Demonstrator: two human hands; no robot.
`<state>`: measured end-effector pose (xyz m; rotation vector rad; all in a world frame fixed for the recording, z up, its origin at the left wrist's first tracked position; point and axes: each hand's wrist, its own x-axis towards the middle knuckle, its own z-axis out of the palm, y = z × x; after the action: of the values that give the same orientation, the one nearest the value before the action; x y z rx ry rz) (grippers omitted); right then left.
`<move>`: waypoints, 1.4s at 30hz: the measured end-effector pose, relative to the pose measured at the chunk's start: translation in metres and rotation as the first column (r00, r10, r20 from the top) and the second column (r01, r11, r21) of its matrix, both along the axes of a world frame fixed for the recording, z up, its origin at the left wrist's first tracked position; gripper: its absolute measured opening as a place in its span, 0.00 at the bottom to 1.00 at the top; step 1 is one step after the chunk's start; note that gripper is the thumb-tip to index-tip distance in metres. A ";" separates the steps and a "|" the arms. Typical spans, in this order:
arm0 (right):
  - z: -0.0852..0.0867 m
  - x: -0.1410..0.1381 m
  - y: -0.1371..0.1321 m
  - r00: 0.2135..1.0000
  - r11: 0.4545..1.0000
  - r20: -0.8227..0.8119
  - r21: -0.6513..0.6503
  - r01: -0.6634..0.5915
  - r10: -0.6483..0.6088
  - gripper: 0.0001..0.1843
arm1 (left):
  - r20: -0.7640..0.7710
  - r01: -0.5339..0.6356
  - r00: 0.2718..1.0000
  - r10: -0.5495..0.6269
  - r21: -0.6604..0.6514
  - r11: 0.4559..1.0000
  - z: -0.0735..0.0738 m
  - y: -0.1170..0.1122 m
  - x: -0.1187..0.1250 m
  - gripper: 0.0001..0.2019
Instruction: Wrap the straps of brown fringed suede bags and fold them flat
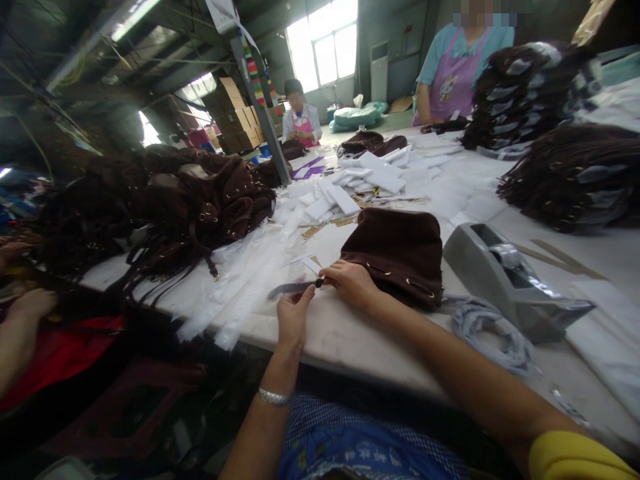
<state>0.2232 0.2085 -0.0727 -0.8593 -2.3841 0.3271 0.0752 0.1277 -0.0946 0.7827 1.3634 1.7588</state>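
Observation:
In the head view a dark brown bag (395,247) with brass-coloured eyelets lies on the table in front of me. My left hand (294,313) pinches a dark strap (291,289) near its small black end piece, just left of the bag. The strap's free part stretches out to the left, slightly blurred. Against that same end my right hand (350,279) is closed, its fingers bent in front of the bag's lower left corner. How the strap joins the bag is hidden by the right hand.
A grey tape dispenser (505,273) and a coil of pale cord (493,337) sit right of the bag. Brown bags (210,187) heap up at left; more stacks (575,177) stand right. White pads (345,197) lie behind. Co-workers stand beyond; another person's hand (33,303) shows at left.

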 end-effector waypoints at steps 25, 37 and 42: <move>-0.002 0.001 -0.009 0.995 0.992 -0.074 -0.100 -0.072 0.065 0.15 | -0.764 0.266 0.562 -0.317 -0.197 0.944 0.065 -0.021 -0.049 0.13; -0.012 -0.007 -0.003 0.991 0.987 -0.127 -0.159 0.024 -0.045 0.20 | -0.774 0.366 0.343 -0.531 -0.411 0.835 0.051 0.038 -0.063 0.15; -0.015 -0.007 -0.002 0.984 0.981 -0.175 -0.196 -0.002 -0.033 0.20 | -0.789 0.330 0.357 -0.500 -0.395 0.858 0.043 0.036 -0.047 0.15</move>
<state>0.2165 0.2070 -0.0878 -0.8961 -2.2038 0.6143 0.0285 0.1642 -0.0511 1.9257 1.6719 0.7320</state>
